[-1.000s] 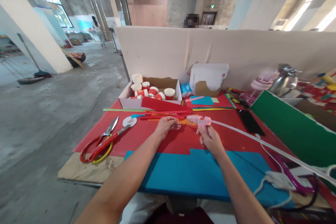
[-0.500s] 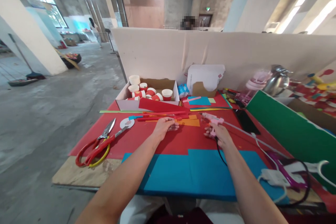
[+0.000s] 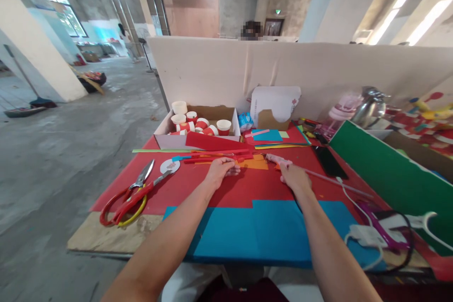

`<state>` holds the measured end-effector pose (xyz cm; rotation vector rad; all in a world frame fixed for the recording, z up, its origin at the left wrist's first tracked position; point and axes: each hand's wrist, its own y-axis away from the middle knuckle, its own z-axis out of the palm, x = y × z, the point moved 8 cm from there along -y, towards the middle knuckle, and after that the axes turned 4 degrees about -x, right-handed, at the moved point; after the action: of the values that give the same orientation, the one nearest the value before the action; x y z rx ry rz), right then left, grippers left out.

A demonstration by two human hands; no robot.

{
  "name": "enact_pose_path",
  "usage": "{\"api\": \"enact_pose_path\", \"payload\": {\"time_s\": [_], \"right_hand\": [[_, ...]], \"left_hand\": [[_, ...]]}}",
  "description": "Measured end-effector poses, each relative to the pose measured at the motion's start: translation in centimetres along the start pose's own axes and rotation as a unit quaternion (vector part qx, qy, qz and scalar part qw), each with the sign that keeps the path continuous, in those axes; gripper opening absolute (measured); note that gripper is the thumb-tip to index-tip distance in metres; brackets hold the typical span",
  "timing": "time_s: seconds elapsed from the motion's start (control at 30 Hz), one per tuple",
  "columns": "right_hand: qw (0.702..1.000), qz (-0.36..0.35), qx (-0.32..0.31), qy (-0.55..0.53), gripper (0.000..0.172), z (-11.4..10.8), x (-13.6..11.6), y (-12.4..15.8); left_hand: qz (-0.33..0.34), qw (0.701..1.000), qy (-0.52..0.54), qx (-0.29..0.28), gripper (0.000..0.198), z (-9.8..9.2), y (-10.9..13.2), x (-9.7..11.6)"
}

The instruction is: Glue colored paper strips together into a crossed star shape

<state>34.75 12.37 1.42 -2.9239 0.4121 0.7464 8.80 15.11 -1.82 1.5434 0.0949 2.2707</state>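
Note:
My right hand point(image 3: 296, 180) is wrapped round a pink hot glue gun point(image 3: 276, 158), whose nozzle points left. A long glue stick point(image 3: 336, 181) runs out behind the gun to the right. My left hand point(image 3: 222, 172) is closed in a pinch near the nozzle; what its fingertips hold is too small to make out. Orange paper point(image 3: 261, 164) lies between the two hands, and red paper strips point(image 3: 201, 159) lie just beyond the left one. Under both hands is a red sheet point(image 3: 194, 188), with blue sheets point(image 3: 226, 231) along the near edge.
Large red-handled scissors point(image 3: 132, 193) and a white disc point(image 3: 167, 166) lie at left. Behind stands a box point(image 3: 163, 141) of red and white cups point(image 3: 223, 127). At right are a phone point(image 3: 330, 162), a green board point(image 3: 382, 174) and a power strip point(image 3: 368, 236) with cables.
My right hand has turned over the glue gun and brought its nozzle slightly left, towards my left hand, hiding the handle. My left hand has stayed nearly still. The whole view has shifted slightly.

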Motion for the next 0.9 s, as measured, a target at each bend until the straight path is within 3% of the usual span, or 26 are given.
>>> {"api": "enact_pose_path", "payload": {"time_s": [0.07, 0.17, 0.23, 0.33, 0.4, 0.5, 0.6, 0.73, 0.9], "right_hand": [[0.997, 0.039, 0.059, 0.016, 0.034, -1.2, -0.5, 0.6], [0.994, -0.008, 0.108, -0.021, 0.029, -1.5, -4.0, 1.2], [0.989, -0.074, 0.047, -0.122, 0.026, 0.8, -7.1, 1.2], [0.934, -0.04, -0.047, -0.351, 0.023, 5.4, -9.1, 1.0], [0.895, -0.01, -0.052, -0.443, 0.02, 7.6, -9.4, 0.9], [0.87, -0.035, -0.059, -0.489, 0.021, 9.0, -9.6, 1.1], [0.861, -0.061, -0.087, -0.497, 0.028, 9.4, -9.5, 1.3], [0.846, -0.03, -0.099, -0.523, 0.026, 9.5, -8.7, 1.5], [0.794, 0.0, -0.149, -0.589, 0.023, 9.8, -9.1, 1.9]], "left_hand": [[-0.002, 1.0, -0.003, -0.003, 0.012, 0.1, 0.0, 0.0], [0.0, 1.0, -0.01, -0.007, 0.014, 0.1, -0.1, 0.0], [0.004, 1.0, -0.013, -0.007, 0.014, 0.1, -0.2, 0.0], [-0.002, 1.0, -0.013, 0.0, 0.014, -0.1, -0.2, -0.1], [-0.007, 1.0, -0.009, 0.004, 0.015, -0.1, -0.2, -0.1], [0.0, 1.0, -0.008, 0.003, 0.015, 0.0, -0.2, -0.1], [0.005, 1.0, -0.016, -0.001, 0.013, 0.2, 0.0, -0.1], [0.011, 1.0, -0.016, -0.021, 0.015, 0.6, 0.3, 0.1], [0.021, 0.999, -0.027, -0.03, 0.014, 0.9, 0.7, 0.7]]}}
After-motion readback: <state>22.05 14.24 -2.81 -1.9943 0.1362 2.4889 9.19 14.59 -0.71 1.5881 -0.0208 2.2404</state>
